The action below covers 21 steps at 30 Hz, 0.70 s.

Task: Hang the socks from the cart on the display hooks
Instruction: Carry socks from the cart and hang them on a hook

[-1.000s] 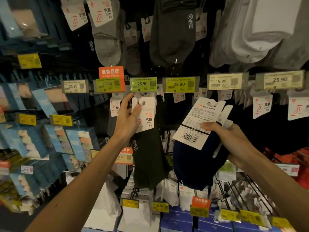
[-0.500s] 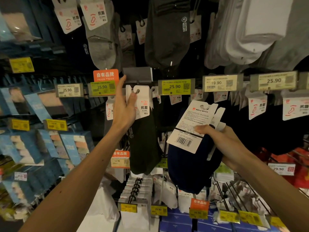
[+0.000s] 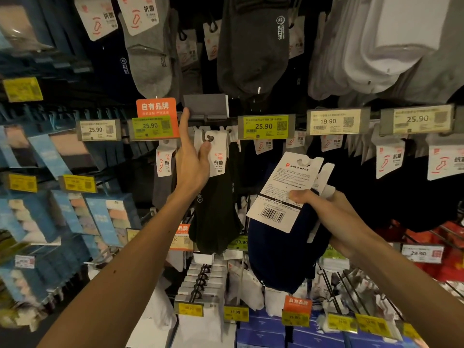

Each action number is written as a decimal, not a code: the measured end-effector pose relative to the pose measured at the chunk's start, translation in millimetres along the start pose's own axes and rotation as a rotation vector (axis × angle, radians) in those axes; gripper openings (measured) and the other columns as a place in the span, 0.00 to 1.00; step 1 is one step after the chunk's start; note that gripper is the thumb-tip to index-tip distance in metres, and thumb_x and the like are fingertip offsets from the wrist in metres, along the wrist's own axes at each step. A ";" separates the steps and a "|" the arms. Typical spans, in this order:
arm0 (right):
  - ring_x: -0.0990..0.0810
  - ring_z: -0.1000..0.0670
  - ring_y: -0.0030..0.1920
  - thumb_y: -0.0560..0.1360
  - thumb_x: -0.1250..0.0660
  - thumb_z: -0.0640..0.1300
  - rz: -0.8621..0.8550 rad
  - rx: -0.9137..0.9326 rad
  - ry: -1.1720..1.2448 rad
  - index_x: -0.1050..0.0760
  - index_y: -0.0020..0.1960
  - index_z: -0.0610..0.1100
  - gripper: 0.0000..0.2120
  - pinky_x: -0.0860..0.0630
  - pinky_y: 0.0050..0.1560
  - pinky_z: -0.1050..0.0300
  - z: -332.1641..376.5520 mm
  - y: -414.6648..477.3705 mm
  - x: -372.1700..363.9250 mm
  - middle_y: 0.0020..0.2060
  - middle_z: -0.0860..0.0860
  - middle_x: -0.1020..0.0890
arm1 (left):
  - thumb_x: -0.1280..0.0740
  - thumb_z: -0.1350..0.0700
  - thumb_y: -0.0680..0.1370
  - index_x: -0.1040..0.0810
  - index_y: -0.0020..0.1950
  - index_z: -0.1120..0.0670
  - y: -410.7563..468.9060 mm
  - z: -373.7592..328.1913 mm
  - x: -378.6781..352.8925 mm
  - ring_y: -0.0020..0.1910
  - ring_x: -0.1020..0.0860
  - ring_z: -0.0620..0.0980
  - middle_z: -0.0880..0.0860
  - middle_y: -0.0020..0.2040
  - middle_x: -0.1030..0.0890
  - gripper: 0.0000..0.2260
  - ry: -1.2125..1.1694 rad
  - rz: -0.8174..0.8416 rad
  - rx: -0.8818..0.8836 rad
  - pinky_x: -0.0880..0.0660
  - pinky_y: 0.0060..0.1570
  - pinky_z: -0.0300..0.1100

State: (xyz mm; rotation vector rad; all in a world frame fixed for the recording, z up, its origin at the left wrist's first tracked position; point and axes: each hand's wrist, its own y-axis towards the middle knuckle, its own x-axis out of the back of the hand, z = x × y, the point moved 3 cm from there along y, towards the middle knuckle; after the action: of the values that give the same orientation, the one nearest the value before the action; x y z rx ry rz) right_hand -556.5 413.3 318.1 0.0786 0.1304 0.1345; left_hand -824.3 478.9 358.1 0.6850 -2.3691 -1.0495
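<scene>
Though half-hidden, socks point(image 3: 216, 217) behind left hand point(image 3: 193, 169).

Under the tag holder point(image 3: 206, 106), the sock pack point(image 3: 218, 209); to its right and lower, the sock bundle point(image 3: 276, 259).

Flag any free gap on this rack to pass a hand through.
Only the dark gap below the green 25.90 tag, between the dark sock pack and navy pack; too dim to confirm. Elsewhere hanging socks crowd the rows.

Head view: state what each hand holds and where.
Left hand pinches the dark sock pack by its white header card. Right hand grips the navy sock packs across the card, above the barcode.
</scene>
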 end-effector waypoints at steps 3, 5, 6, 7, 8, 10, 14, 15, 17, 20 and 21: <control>0.14 0.53 0.47 0.75 0.29 0.38 0.003 0.000 0.001 0.17 0.53 0.49 0.09 0.20 0.50 0.54 -0.3 -0.3 0.3 0.46 0.53 0.12 | 0.36 0.60 0.82 0.56 0.77 0.37 3.7 6.2 -4.9 0.37 0.21 0.44 0.69 0.63 0.25 0.36 0.037 -0.024 -0.025 0.24 0.38 0.30; 0.14 0.53 0.47 0.75 0.29 0.38 0.005 -0.003 0.001 0.17 0.52 0.49 0.09 0.20 0.51 0.53 -1.3 -0.9 0.4 0.46 0.53 0.12 | 0.35 0.60 0.82 0.56 0.78 0.40 4.5 7.1 -5.7 0.36 0.22 0.42 0.67 0.62 0.24 0.36 0.084 -0.043 -0.030 0.25 0.38 0.28; 0.14 0.53 0.47 0.75 0.29 0.38 0.003 -0.005 0.002 0.17 0.52 0.49 0.09 0.20 0.51 0.53 -1.8 -0.8 0.7 0.46 0.53 0.12 | 0.35 0.60 0.82 0.57 0.78 0.40 4.9 7.6 -5.2 0.36 0.23 0.42 0.67 0.61 0.23 0.37 0.108 -0.052 -0.031 0.26 0.38 0.27; 0.14 0.53 0.47 0.75 0.29 0.38 0.002 -0.006 0.002 0.17 0.52 0.49 0.09 0.20 0.52 0.52 -2.1 -1.0 1.1 0.46 0.53 0.12 | 0.35 0.59 0.82 0.58 0.77 0.39 4.9 7.8 -4.7 0.36 0.23 0.41 0.67 0.58 0.22 0.37 0.132 -0.057 -0.033 0.26 0.37 0.26; 0.14 0.52 0.48 0.75 0.29 0.39 0.003 -0.006 0.002 0.17 0.52 0.49 0.09 0.20 0.53 0.52 -2.4 -1.0 1.4 0.47 0.53 0.12 | 0.34 0.59 0.81 0.58 0.76 0.39 4.3 7.3 -4.0 0.37 0.24 0.41 0.66 0.56 0.22 0.38 0.151 -0.058 -0.035 0.27 0.37 0.26; 0.14 0.52 0.48 0.75 0.29 0.39 0.004 -0.004 -0.001 0.17 0.52 0.50 0.09 0.20 0.53 0.52 -3.5 -2.3 2.5 0.47 0.53 0.12 | 0.33 0.58 0.81 0.59 0.77 0.39 0.8 5.3 -3.6 0.38 0.24 0.41 0.64 0.55 0.21 0.39 0.167 -0.042 -0.028 0.27 0.37 0.27; 0.14 0.52 0.48 0.75 0.29 0.39 0.000 -0.001 0.005 0.17 0.52 0.49 0.09 0.20 0.54 0.51 -8.9 -4.8 5.0 0.47 0.53 0.12 | 0.33 0.60 0.80 0.61 0.80 0.41 -11.0 -2.7 2.5 0.41 0.22 0.42 0.63 0.68 0.25 0.42 0.234 0.016 -0.026 0.21 0.46 0.42; 0.14 0.52 0.49 0.75 0.28 0.39 -0.002 -0.007 0.007 0.17 0.53 0.49 0.09 0.20 0.55 0.51 -10.5 -5.1 6.0 0.47 0.53 0.12 | 0.34 0.60 0.80 0.62 0.80 0.42 -14.0 -4.0 5.5 0.41 0.21 0.44 0.63 0.68 0.25 0.42 0.253 0.034 -0.022 0.20 0.46 0.46; 0.14 0.51 0.50 0.74 0.28 0.39 0.002 -0.024 0.009 0.17 0.53 0.49 0.09 0.20 0.55 0.51 -13.9 -6.0 7.5 0.48 0.52 0.13 | 0.34 0.61 0.81 0.61 0.81 0.44 -24.2 -9.2 11.6 0.45 0.21 0.49 0.60 0.67 0.24 0.41 0.284 0.068 0.015 0.20 0.46 0.51; 0.14 0.52 0.49 0.74 0.27 0.39 -0.007 -0.020 0.006 0.17 0.53 0.49 0.09 0.20 0.54 0.52 -18.1 -7.2 10.0 0.48 0.53 0.13 | 0.33 0.61 0.80 0.53 0.82 0.46 -51.0 -22.5 20.4 0.61 0.24 0.50 0.54 0.67 0.24 0.38 0.294 0.118 0.140 0.24 0.59 0.52; 0.14 0.53 0.49 0.74 0.27 0.39 -0.015 -0.017 0.009 0.17 0.52 0.50 0.09 0.20 0.54 0.52 -19.5 -7.5 11.0 0.47 0.53 0.13 | 0.33 0.61 0.80 0.46 0.81 0.48 -62.1 -28.4 22.6 0.65 0.26 0.50 0.54 0.68 0.24 0.33 0.301 0.130 0.178 0.26 0.64 0.53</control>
State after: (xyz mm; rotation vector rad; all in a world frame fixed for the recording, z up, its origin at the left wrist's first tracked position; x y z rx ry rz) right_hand -547.4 408.8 296.8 0.0597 0.1383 0.1213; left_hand -809.4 413.5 332.1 0.6869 -2.2244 -0.6362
